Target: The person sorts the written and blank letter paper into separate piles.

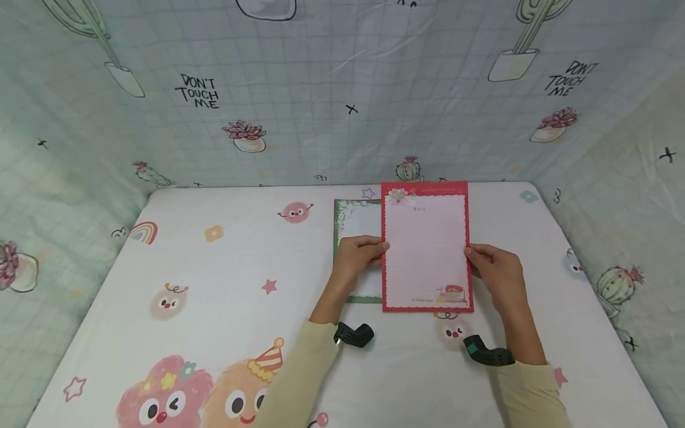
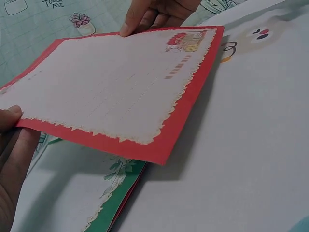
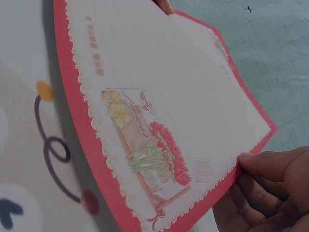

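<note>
Below all: white table (image 1: 225,261). Raised over it, with printed face toward the head camera: red-bordered sheet (image 1: 425,255). Partly underneath and to the left: green-bordered sheet (image 1: 361,221). State of hands: apart, with the red-bordered sheet between; left hand (image 1: 355,257) pinched on its left edge, right hand (image 1: 497,272) pinched on its right edge, each with thumb on the printed face.

Likely faults, red-bordered sheet: can buckle or crease if pushed inward from both sides; can tear at a pinch point if pulled outward unevenly; can swing down on one side if released by one thumb first. Likely fault, green-bordered sheet: may shift or ruck if brushed by the left hand or by the overlapping red border.

Hidden: right-hand part of the green-bordered sheet, covered in the head view; underside of the red-bordered sheet, turned away from every view; most fingers, tucked behind the held edges. Cut off: left hand in the left wrist view, right hand in the right wrist view. Of unclear origin: thin red strip (image 2: 127,200) along the green edge, possibly a further sheet or a backing. Too faint to read: short line of print (image 1: 420,209) near the top of the red-bordered sheet.
</note>
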`<state>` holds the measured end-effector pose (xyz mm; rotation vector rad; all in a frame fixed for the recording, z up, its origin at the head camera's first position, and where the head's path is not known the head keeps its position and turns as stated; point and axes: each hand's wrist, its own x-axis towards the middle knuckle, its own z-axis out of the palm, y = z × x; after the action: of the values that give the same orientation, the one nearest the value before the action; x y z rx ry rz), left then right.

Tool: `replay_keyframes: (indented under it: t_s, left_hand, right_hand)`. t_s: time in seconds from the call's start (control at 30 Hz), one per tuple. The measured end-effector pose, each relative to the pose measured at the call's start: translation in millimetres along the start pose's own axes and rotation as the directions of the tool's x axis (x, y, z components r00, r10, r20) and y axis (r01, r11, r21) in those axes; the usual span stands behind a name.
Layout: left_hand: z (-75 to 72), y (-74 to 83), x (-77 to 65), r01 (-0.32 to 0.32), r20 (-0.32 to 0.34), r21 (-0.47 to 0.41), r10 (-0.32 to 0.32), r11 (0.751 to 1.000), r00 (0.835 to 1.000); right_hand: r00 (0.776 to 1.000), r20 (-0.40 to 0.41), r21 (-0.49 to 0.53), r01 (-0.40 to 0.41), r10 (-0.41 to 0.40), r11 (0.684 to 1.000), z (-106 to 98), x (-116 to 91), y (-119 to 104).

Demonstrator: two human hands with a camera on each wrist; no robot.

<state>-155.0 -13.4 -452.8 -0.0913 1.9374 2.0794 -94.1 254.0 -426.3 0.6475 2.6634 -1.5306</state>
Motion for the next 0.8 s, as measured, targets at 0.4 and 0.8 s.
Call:
replay_keyframes:
  t_s: [0.4, 0.8]
  left_hand:
    - [17.5, -6.1, 5.6, -0.006, 0.05, 0.001, 0.006, 1.0, 0.999]
    - [34.0, -12.3, 13.3, -0.009, 0.045, 0.028, 0.008, 1.0, 0.999]
  right_hand:
    - [0.999, -0.034, -0.048, -0.03, 0.028, 0.998, -14, 4, 13]
    - [0.999, -0.042, -0.074, -0.034, 0.031, 0.997, -26, 8, 20]
